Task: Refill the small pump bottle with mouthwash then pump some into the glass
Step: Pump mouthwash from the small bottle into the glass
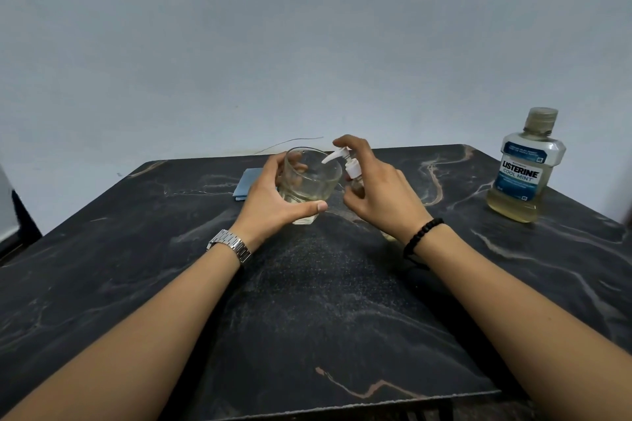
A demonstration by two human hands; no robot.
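The table [307,301] is black stone-look with pale tan and white veins. The glass [309,181] is clear, the pump [342,159] white. The mouthwash bottle [525,167] holds pale yellow liquid under a blue-and-white label. A light blue cloth [244,184] lies behind; silver watch [231,244], black bead bracelet [422,236].

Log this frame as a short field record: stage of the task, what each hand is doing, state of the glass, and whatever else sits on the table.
stage: pumping into the glass, refill apparently done
left hand: grips the glass, tilted toward the pump
right hand: holds the small pump bottle, index finger on the pump head, spout over the glass rim
glass contents: a little pale liquid at the bottom
mouthwash bottle: upright, capped, far right on the table
blue cloth: behind the left hand
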